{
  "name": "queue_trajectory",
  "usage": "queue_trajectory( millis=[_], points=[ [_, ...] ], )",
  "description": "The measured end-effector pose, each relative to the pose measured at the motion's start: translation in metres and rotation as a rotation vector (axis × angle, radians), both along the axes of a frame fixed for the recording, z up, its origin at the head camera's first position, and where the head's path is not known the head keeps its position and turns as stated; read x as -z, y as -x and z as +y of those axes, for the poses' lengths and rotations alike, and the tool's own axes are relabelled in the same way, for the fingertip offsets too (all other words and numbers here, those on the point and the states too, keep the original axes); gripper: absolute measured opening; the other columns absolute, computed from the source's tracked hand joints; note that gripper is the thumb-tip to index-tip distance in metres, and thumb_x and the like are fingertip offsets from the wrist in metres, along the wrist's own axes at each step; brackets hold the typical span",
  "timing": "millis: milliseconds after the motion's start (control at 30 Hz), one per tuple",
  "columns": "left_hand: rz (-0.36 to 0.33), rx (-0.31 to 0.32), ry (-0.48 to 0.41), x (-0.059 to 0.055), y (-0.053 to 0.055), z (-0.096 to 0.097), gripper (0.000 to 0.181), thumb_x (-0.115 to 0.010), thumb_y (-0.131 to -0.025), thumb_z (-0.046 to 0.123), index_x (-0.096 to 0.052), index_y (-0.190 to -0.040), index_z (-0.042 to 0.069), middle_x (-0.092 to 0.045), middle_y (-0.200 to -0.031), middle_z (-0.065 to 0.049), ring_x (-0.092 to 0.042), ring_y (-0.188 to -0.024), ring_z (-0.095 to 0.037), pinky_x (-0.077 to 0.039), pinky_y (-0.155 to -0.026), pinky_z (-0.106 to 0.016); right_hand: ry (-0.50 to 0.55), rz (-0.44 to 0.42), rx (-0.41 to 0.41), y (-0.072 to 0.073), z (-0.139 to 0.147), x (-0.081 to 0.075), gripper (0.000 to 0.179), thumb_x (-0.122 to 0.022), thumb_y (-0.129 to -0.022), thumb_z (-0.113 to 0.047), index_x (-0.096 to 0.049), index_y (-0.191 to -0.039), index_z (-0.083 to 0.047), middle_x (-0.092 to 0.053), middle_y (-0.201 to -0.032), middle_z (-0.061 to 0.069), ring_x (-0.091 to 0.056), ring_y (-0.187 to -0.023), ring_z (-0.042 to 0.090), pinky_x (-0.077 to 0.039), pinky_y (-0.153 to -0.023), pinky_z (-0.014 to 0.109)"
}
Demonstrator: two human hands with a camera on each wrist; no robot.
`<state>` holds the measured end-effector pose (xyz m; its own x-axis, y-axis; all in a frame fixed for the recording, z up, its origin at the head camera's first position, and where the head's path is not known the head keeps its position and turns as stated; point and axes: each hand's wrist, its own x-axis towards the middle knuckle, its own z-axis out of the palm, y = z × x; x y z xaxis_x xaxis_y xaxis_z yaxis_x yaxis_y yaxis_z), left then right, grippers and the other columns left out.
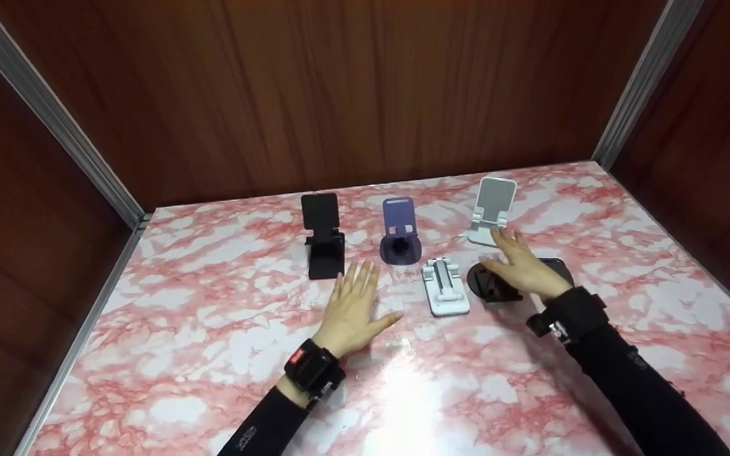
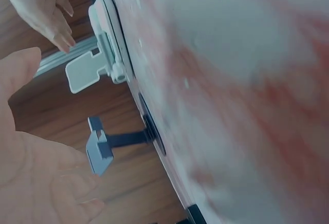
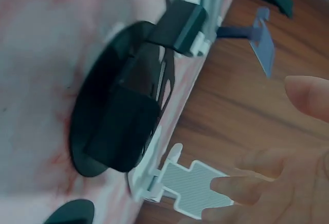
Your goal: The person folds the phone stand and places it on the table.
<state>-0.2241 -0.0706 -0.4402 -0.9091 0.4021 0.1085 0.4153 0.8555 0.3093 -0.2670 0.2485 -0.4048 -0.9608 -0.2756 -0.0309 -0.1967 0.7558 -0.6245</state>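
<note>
My left hand hovers with straight, spread fingers, near an upright black phone stand. To its right stands a purple phone stand on a round base. A white phone stand lies folded between my hands. My right hand has extended fingers above a folded black phone stand with a round base, apart from it in the right wrist view. Behind those fingers, an unfolded white phone stand with a grey pad stands upright. Neither hand holds anything.
A black object, partly hidden by my right hand, lies beside the folded black stand. The red-and-white marbled tabletop is bounded by a wood-grain back panel and side panels with metal edge strips.
</note>
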Motion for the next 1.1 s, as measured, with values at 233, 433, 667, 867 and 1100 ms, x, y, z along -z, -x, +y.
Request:
queue_trajectory(
  millis=[233, 433, 667, 867, 1100],
  points=[
    [0.028, 0.036, 0.009, 0.001, 0.003, 0.012, 0.09, -0.045, -0.086, 0.063, -0.011, -0.149, 0.009, -0.008, -0.156, -0.01, -0.002, -0.145, -0.029, -0.004, -0.118, -0.048, 0.233, -0.154, 0.059, 0.018, 0.019, -0.011, 0.079, -0.041, -0.097, -0.041, 0.009, -0.147, -0.006, 0.008, -0.153, 0.022, 0.006, -0.14, 0.042, -0.001, -0.114, 0.057],
    [0.018, 0.071, 0.02, 0.001, 0.002, 0.018, 0.09, -0.045, -0.086, 0.063, -0.009, -0.149, 0.009, -0.005, -0.157, -0.009, 0.0, -0.145, -0.028, -0.004, -0.118, -0.048, 0.406, -0.213, 0.167, 0.038, 0.025, -0.014, 0.084, -0.043, -0.096, -0.038, 0.018, -0.143, -0.003, 0.02, -0.152, 0.017, 0.017, -0.14, 0.033, 0.006, -0.117, 0.048],
    [0.001, 0.101, 0.008, 0.003, -0.001, 0.021, 0.088, -0.047, -0.086, 0.06, -0.011, -0.149, 0.01, -0.001, -0.157, -0.006, 0.005, -0.145, -0.025, -0.002, -0.118, -0.046, 0.408, -0.153, 0.221, 0.057, 0.023, -0.024, 0.08, -0.042, -0.097, -0.024, 0.018, -0.142, 0.003, 0.01, -0.15, 0.03, 0.007, -0.14, 0.04, -0.004, -0.118, 0.047],
    [0.014, 0.11, 0.013, 0.001, -0.001, 0.023, 0.087, -0.048, -0.086, 0.059, -0.015, -0.148, 0.008, -0.003, -0.157, -0.008, 0.002, -0.145, -0.027, -0.003, -0.118, -0.046, 0.357, -0.121, 0.239, 0.076, 0.029, -0.021, 0.081, -0.043, -0.096, -0.024, 0.017, -0.142, 0.005, -0.004, -0.149, 0.034, -0.005, -0.14, 0.043, -0.016, -0.116, 0.047],
    [0.028, 0.128, 0.031, 0.001, -0.001, 0.027, 0.088, -0.044, -0.086, 0.062, -0.014, -0.148, 0.007, -0.006, -0.156, -0.01, -0.001, -0.145, -0.028, -0.006, -0.118, -0.047, 0.342, -0.032, 0.294, 0.086, 0.027, -0.016, 0.059, -0.046, -0.095, -0.012, -0.018, -0.141, 0.012, -0.032, -0.14, 0.036, -0.033, -0.132, 0.043, -0.032, -0.11, 0.047]
  ],
)
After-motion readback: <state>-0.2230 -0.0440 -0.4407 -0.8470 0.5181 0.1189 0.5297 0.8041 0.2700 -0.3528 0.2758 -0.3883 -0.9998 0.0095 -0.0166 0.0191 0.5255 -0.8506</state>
